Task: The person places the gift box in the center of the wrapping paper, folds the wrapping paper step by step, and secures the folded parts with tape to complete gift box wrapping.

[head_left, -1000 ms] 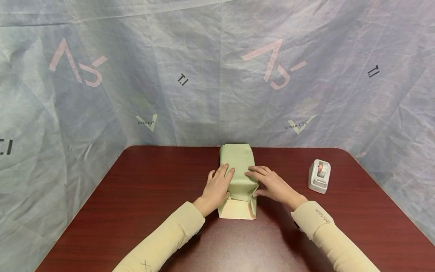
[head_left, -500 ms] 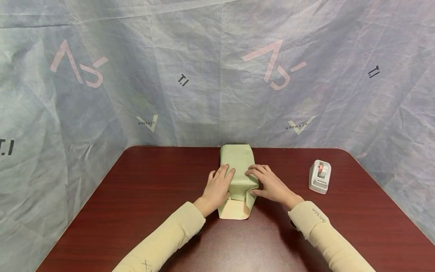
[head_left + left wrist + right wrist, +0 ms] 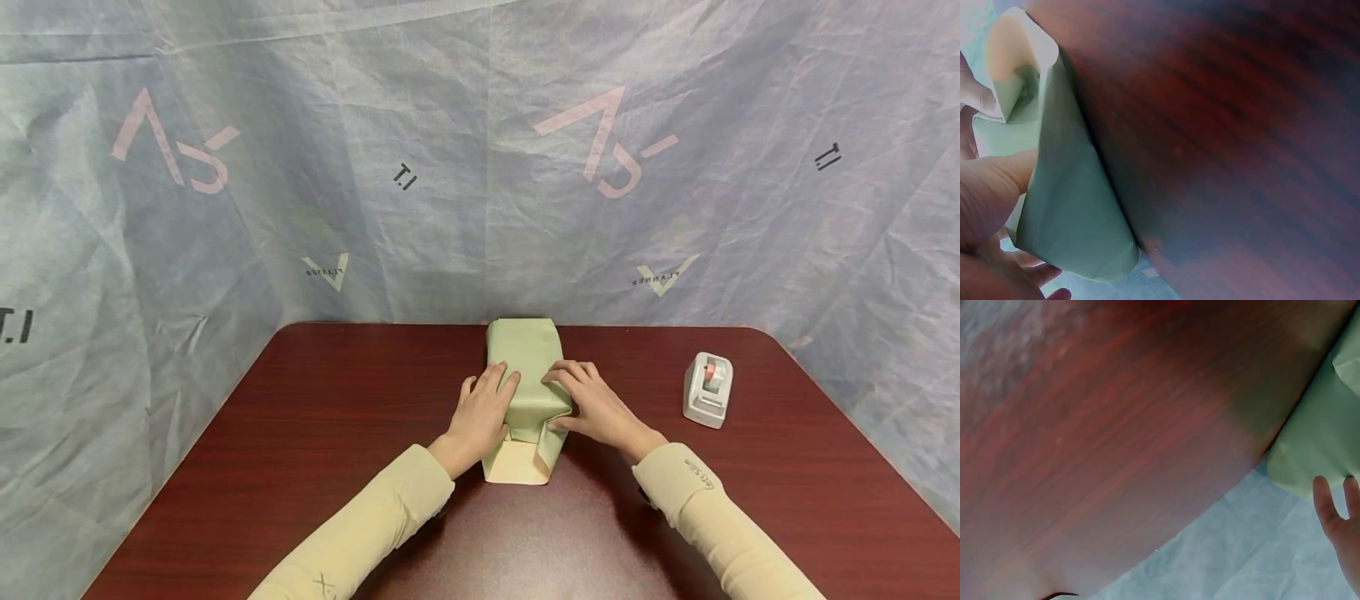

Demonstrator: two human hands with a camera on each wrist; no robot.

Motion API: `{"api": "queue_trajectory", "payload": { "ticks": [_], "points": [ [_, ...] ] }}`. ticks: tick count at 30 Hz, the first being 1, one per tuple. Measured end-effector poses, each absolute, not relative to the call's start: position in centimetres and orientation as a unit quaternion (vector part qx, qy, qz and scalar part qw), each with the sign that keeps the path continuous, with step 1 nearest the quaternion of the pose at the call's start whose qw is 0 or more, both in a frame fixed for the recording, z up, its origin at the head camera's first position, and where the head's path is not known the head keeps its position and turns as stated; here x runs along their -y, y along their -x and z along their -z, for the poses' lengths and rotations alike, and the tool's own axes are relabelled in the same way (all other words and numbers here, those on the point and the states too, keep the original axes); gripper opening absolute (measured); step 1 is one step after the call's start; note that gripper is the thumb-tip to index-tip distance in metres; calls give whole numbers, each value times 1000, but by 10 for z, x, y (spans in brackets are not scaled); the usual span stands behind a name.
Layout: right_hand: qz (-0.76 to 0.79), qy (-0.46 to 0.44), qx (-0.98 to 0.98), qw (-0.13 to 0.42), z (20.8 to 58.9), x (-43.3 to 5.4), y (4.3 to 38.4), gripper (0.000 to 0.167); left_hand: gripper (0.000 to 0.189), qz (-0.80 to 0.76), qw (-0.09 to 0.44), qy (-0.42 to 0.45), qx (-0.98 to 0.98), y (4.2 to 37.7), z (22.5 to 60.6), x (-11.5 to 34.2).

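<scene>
A box-shaped parcel in pale green paper [image 3: 525,346] lies lengthwise at the far middle of the table. Its near end is unsealed, and a cream-coloured inner flap [image 3: 514,465] lies on the tabletop. My left hand [image 3: 477,421] rests on the parcel's left side, fingers stretched over the top and thumb at the near end. My right hand [image 3: 598,410] is at the right near corner, fingertips on the top and thumb pressing the side fold [image 3: 553,446] inward. In the left wrist view the green paper [image 3: 1075,187] stands open like a sleeve; what is inside is hidden.
A white tape dispenser [image 3: 708,392] stands on the dark red table [image 3: 337,400], to the right of the parcel. Grey-blue printed cloth [image 3: 442,217] hangs behind the table and at both sides.
My right thumb has pushed the right side of the paper's near end inward, narrowing the cream flap. The right hand has shifted slightly left; the left hand has stayed in place.
</scene>
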State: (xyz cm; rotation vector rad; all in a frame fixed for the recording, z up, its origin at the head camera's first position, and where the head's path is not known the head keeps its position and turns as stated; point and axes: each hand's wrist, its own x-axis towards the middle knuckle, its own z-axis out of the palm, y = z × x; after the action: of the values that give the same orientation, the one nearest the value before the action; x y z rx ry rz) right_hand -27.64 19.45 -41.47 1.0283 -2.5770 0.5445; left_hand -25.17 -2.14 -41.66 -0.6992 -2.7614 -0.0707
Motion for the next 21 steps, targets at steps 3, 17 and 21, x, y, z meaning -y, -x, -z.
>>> {"api": "queue_trajectory", "payload": {
  "ticks": [3, 17, 21],
  "points": [
    [-178, -351, 904, 168, 417, -192, 277, 58, 81, 22, 147, 243, 959, 252, 417, 21],
    [-203, -363, 901, 123, 411, -195, 273, 65, 81, 14, 147, 242, 959, 251, 417, 21],
    [-203, -370, 900, 106, 408, -197, 274, 75, 80, 16, 151, 245, 958, 251, 417, 21]
  ]
}}
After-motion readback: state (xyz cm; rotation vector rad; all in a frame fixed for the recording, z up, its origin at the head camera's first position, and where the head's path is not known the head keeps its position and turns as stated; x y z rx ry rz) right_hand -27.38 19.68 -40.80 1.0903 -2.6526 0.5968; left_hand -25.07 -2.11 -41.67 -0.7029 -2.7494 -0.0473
